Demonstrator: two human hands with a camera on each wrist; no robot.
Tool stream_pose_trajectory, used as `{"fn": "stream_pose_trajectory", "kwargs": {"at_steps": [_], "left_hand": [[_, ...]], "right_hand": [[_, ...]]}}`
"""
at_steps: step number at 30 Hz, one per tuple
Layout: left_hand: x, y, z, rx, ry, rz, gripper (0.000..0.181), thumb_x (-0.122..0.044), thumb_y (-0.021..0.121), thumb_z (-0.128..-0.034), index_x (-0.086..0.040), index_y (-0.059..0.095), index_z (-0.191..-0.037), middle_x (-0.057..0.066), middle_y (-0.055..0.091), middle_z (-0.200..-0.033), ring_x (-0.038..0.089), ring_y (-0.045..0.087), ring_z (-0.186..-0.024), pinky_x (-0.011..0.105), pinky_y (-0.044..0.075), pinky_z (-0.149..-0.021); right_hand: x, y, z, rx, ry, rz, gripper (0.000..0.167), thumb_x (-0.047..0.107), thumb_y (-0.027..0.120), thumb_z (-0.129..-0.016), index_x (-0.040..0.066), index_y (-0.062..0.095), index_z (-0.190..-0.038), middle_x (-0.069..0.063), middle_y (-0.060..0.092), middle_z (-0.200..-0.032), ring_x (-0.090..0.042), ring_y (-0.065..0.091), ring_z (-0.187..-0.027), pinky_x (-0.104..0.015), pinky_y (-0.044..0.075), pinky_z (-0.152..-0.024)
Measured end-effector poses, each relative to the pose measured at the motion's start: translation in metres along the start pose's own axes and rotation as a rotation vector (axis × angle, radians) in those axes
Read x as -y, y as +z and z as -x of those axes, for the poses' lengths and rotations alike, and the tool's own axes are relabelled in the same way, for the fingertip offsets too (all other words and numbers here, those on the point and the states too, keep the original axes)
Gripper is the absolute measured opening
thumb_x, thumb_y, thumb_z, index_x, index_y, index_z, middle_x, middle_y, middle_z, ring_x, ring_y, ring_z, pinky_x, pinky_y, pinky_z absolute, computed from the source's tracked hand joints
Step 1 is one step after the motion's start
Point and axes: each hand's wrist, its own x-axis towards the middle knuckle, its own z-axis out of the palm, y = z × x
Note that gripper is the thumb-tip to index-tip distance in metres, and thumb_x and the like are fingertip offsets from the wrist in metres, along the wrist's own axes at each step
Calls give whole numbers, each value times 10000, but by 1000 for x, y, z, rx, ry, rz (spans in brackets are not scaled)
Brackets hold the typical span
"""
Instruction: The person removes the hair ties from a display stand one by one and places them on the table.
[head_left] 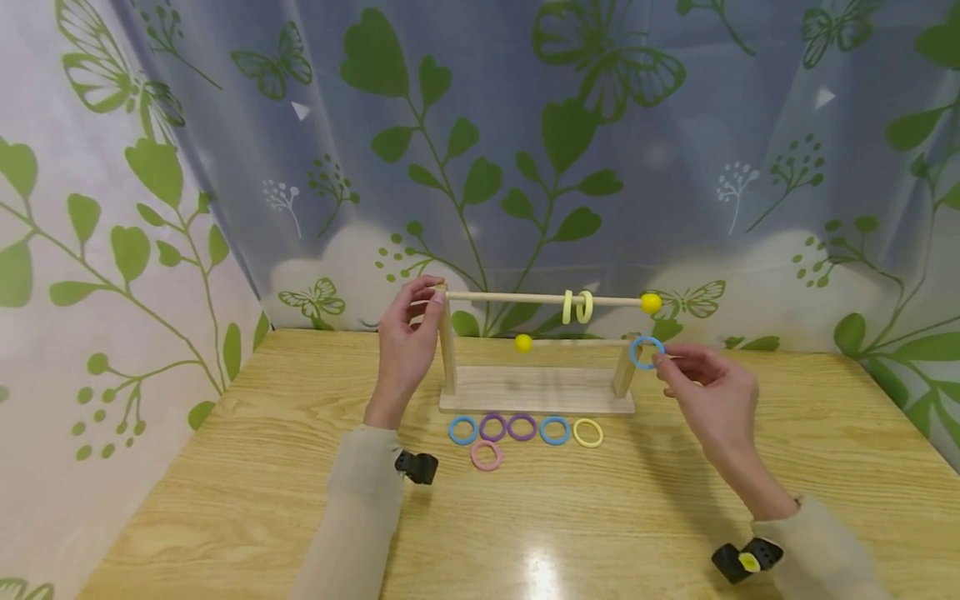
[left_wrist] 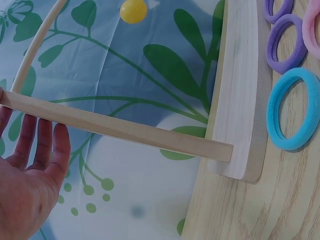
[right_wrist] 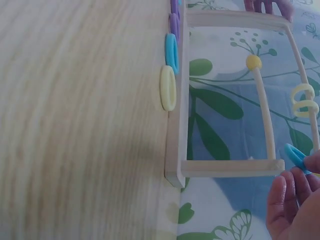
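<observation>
The right hand (head_left: 712, 392) is pinching a blue ring (head_left: 633, 357) between thumb and fingers, beside the top of the right post (head_left: 625, 371) and, in the head view, just below the yellow ball (head_left: 650, 303). I cannot tell whether ring and post are touching. Only the rim is being held, presumably so that the hole is facing out unblocked.

The left hand (head_left: 408, 337) is gripping the top of the left post (head_left: 447, 346), probably to steady the stand (head_left: 540, 390) while the other hand is working at the far side. Its fingers are reaching behind the wood, which is likely bracing the tall post well up where it could sway.

The upper rod (head_left: 502, 297) is running from the left post, its free end carrying the ball; two yellow rings (head_left: 567, 307) are hanging around it, near that end. The ball is probably serving as a stop. The lower rod (head_left: 581, 342) is pointing the opposite way from the right post, with its own ball (head_left: 523, 342) and no rings showing.

On the table (head_left: 225, 500), blue rings (head_left: 462, 442), purple rings (head_left: 522, 438) and a yellow ring (right_wrist: 164, 89) are lying flat in a row before the base (left_wrist: 240, 90), a pink ring (head_left: 487, 469) lying nearer the person, all seemingly placed within easy reach.
</observation>
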Motion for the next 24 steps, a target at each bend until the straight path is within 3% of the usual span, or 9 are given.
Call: {"fn": "stream_pose_trajectory", "kwargs": {"at_steps": [17,24], "left_hand": [[-1,1,-2,11,-11,3,247,-215,607,-1040,-136,682,-1262,147,661,-1156,248,651,-1013,176,526,-725],[0,0,0,6,-15,7,252,-217,609,-1039,-131,681,-1265,140,660,-1157,220,649,-1007,176,529,-727]], "right_hand": [[-4,12,13,202,96,17,333,212,771,-925,-33,717,-1145,240,708,-762,10,702,-702,-220,604,-638],[-2,23,21,302,90,43,308,240,763,-935,-1,735,-1124,111,763,-826,-24,717,-737,-293,627,-671]]}}
